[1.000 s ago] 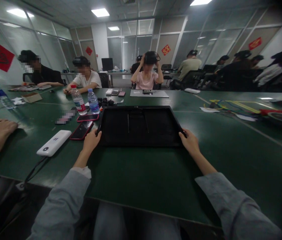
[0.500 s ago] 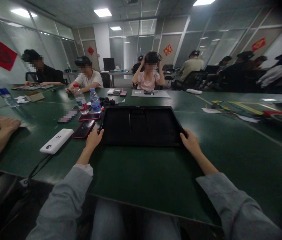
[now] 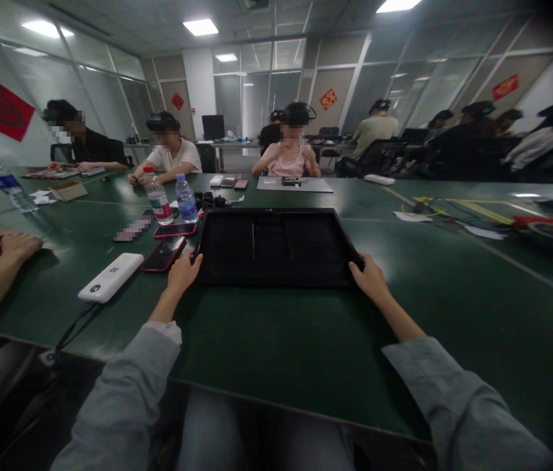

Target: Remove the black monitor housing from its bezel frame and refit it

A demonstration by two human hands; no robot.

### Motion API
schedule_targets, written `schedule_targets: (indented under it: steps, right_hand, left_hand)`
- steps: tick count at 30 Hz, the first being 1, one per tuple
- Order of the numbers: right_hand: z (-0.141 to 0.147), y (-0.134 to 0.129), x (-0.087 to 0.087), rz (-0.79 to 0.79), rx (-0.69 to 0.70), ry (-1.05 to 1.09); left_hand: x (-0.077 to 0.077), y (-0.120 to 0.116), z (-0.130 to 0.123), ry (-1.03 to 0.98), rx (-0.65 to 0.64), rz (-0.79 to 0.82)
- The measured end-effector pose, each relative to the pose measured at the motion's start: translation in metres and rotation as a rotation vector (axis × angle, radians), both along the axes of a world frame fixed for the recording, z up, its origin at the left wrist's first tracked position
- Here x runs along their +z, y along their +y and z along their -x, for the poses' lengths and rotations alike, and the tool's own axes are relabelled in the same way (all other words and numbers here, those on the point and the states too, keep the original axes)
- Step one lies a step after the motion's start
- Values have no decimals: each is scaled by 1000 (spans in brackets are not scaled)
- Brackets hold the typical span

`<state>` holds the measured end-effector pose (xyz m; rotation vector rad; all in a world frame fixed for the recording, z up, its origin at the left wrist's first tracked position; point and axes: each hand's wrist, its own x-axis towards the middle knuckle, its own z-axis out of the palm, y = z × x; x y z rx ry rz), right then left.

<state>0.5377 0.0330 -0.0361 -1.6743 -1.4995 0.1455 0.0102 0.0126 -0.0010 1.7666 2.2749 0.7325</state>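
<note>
A wide black frame or shallow tray (image 3: pixel 316 252) lies on the green table (image 3: pixel 276 340) in front of me. Its dark inside shows two thin upright lines near the middle. My left hand (image 3: pixel 185 270) is closed round its left edge, close to the near corner. At the right edge, my right hand (image 3: pixel 368 271) grips it in the same way, thumb on top. The fingertips of both hands are partly hidden by the rim.
Left of the frame are a white power bank (image 3: pixel 111 277) with a cable, two phones (image 3: pixel 163 254) and two bottles (image 3: pixel 187 199). Another person's hands (image 3: pixel 19 244) rest at far left. Cables (image 3: pixel 472 212) lie at right. A person in pink (image 3: pixel 289 159) sits opposite.
The person opposite has lowered their hands from their headset. My right hand and the frame's right side have shifted very slightly left; both hands keep their grip.
</note>
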Motion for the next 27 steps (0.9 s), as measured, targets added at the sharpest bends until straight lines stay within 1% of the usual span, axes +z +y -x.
schedule_targets:
  steps: [6, 12, 18, 27]
  right_hand:
    - [-1, 1, -2, -25, -2, 6]
    - [-3, 3, -6, 4, -6, 7]
    - [-3, 4, -5, -5, -7, 16]
    - [-4, 4, -6, 7, -4, 9]
  left_hand:
    - [2, -1, -1, 26, 2, 4]
    - [0, -1, 0, 29, -8, -7]
    - [-2, 0, 0, 34, 6, -19]
    - [-1, 0, 0, 63, -3, -15]
